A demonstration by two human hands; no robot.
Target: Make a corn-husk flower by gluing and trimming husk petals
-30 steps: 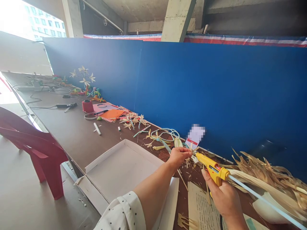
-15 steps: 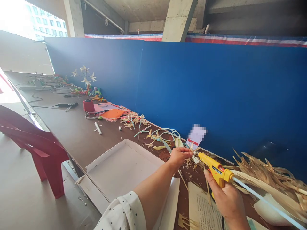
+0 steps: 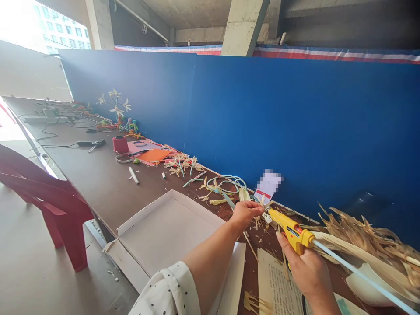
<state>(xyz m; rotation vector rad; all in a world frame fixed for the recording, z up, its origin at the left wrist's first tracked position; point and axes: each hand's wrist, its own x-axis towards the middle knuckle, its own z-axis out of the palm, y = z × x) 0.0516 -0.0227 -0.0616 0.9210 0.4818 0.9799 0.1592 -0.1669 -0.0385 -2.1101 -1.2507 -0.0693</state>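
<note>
My right hand point(image 3: 310, 269) grips a yellow hot glue gun point(image 3: 290, 229), with a long pale glue stick point(image 3: 357, 273) running out of its back end. The gun's nozzle points left, right beside the fingertips of my left hand point(image 3: 246, 214). That hand is closed in a pinch on a small pale husk flower point(image 3: 265, 203), whose petals show just past the fingers. Its lower part is hidden by my fingers. Beneath both hands, scraps of dried husk litter the brown table. A printed sheet point(image 3: 274, 280) lies under the glue gun.
An open white box lid point(image 3: 173, 236) lies left of my arm. Dried corn husks point(image 3: 364, 232) are heaped at the right, over a white bowl point(image 3: 370, 284). Blue board point(image 3: 295, 118) walls the back edge. A red chair point(image 3: 62, 205) stands left; husk flowers point(image 3: 183, 164) lie further along.
The glue gun and my right hand have shifted slightly left, bringing the nozzle closer to my left fingertips. My left hand holds nearly the same place.
</note>
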